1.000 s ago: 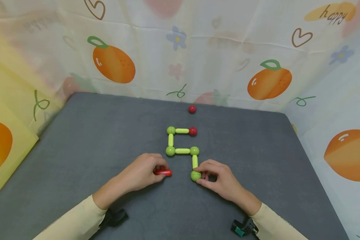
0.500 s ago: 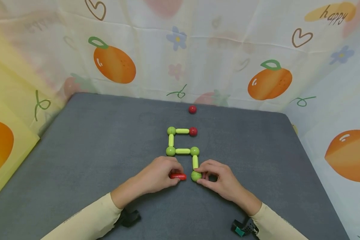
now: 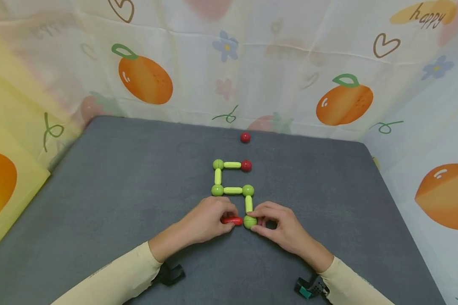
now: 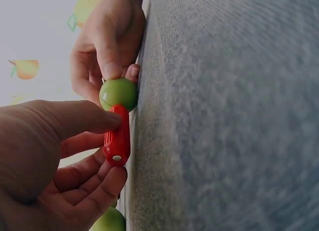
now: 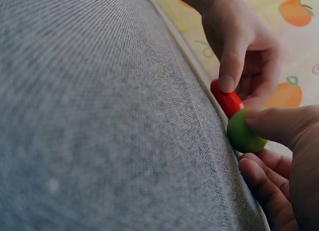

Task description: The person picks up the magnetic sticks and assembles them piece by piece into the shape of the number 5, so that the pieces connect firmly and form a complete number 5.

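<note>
In the head view, my left hand (image 3: pixel 209 217) pinches a short red magnetic rod (image 3: pixel 235 221), with a silvery round end in the left wrist view. My right hand (image 3: pixel 277 224) pinches the lowest green ball (image 3: pixel 249 223) of a magnetic stick-and-ball chain. The rod's right end is at the left side of that ball, touching or nearly so; I cannot tell which. From the ball, a yellow-green rod (image 3: pixel 249 203) leads up to another green ball (image 3: pixel 248 190). The chain bends left, up, then right, ending in a red ball (image 3: pixel 246 165).
A loose red ball (image 3: pixel 245 137) lies behind the chain, near the far edge of the grey table (image 3: pixel 328 186). Behind the table hangs a white curtain (image 3: pixel 267 76) printed with oranges. Dark straps with devices sit at both wrists.
My left hand has moved right with the red rod, bringing its end up to the lowest green ball. My right hand stays on that ball.
</note>
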Available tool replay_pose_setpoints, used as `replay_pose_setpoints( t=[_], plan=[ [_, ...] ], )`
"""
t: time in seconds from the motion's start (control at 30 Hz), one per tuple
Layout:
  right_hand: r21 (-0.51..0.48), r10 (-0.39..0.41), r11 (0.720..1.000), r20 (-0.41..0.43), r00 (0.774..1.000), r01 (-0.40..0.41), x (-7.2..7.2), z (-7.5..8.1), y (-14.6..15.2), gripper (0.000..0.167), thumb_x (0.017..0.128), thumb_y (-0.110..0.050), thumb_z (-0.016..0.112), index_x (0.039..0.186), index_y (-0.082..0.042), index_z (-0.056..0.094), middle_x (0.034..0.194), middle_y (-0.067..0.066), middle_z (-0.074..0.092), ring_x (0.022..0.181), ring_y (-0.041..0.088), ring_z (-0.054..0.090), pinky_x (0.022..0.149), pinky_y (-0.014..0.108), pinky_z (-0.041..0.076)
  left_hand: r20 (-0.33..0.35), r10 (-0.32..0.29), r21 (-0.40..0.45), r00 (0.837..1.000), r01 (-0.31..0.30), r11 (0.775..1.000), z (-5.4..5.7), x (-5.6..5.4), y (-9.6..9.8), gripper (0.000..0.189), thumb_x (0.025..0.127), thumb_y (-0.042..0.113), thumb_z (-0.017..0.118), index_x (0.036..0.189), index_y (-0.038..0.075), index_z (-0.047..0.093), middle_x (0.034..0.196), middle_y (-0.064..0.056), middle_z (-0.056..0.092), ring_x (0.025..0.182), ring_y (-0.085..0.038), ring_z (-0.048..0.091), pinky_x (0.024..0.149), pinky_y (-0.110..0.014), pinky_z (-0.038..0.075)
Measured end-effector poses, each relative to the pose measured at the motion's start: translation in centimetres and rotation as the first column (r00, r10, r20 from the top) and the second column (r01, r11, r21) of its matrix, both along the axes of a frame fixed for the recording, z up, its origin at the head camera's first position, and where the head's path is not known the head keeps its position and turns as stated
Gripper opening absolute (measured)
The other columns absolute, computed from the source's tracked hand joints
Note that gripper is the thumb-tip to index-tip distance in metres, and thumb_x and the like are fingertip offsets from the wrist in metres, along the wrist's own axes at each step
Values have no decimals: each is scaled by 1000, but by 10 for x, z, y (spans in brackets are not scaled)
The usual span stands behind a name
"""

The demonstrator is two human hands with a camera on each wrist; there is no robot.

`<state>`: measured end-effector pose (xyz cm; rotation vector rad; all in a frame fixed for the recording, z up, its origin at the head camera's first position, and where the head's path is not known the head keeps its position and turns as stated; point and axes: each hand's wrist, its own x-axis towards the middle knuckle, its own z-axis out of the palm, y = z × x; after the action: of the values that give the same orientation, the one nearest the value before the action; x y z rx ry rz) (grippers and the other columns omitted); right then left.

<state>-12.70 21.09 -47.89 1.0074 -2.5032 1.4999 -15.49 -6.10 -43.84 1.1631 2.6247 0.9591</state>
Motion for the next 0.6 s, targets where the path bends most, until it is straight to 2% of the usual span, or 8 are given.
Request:
replay_pose_setpoints(
  t=[0.27, 0.6],
  plan=[
    [5, 4, 1000, 4, 1000, -4, -1, 1, -1, 34, 93, -5, 87, 125, -15, 80, 116, -3, 72, 83, 10, 67, 72, 31, 60, -11, 5, 11, 1000, -5, 1000, 0, 2, 1, 12, 90, 5, 87, 96, 14, 81, 88, 7, 64, 74, -9, 57, 67, -25, 50],
    [0, 1, 1000, 10, 1000, -1, -1, 1, -1, 36, 91, -3, 88, 124, -16, 81, 116, -1, 72, 84, 10, 68, 71, 31, 60, 9, 1, 20, 1000, -1, 1000, -1, 1, 1, 13, 91, 5, 87, 99, 13, 82, 92, 6, 67, 76, -9, 59, 68, -25, 51]
  ],
)
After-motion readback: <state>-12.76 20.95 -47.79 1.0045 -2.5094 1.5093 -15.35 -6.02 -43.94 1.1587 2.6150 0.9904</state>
